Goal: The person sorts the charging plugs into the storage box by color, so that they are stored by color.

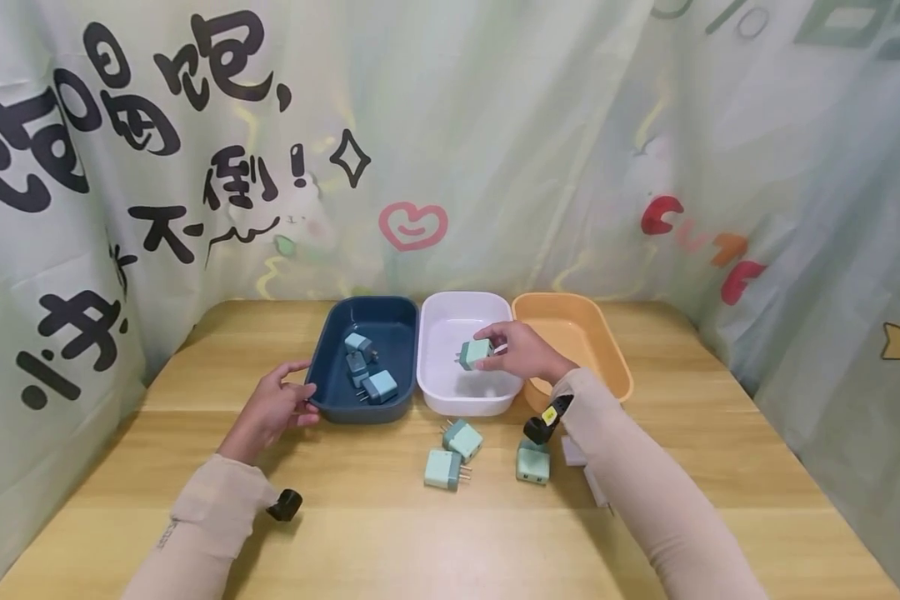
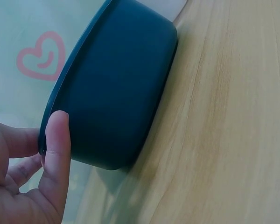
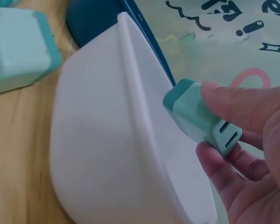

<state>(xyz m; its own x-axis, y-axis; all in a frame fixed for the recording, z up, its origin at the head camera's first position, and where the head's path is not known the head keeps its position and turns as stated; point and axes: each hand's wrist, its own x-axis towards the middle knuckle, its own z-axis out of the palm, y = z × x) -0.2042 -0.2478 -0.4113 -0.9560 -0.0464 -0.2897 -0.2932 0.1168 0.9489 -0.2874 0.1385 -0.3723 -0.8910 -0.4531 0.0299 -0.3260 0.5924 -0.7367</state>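
Note:
My right hand (image 1: 528, 352) pinches a light green USB charger plug (image 1: 477, 354) between thumb and fingers, over the white tray (image 1: 429, 392). Its prongs point left in the head view; two slot-shaped ports show on the charger's near end in the right wrist view. At the left, my left hand (image 1: 273, 410) holds the rim of the dark blue tray (image 1: 360, 414), its thumb (image 2: 58, 140) against the outer wall. Inside that blue tray lie a blue charger (image 1: 380, 386) and two more chargers.
An orange tray (image 1: 615, 375) stands right of the white one, partly behind my right arm. Two green chargers (image 1: 442, 469) lie together in front of the white tray, and another charger (image 1: 532, 467) farther right. Pale blocks (image 1: 573, 451) show beside the right sleeve. A printed curtain hangs behind.

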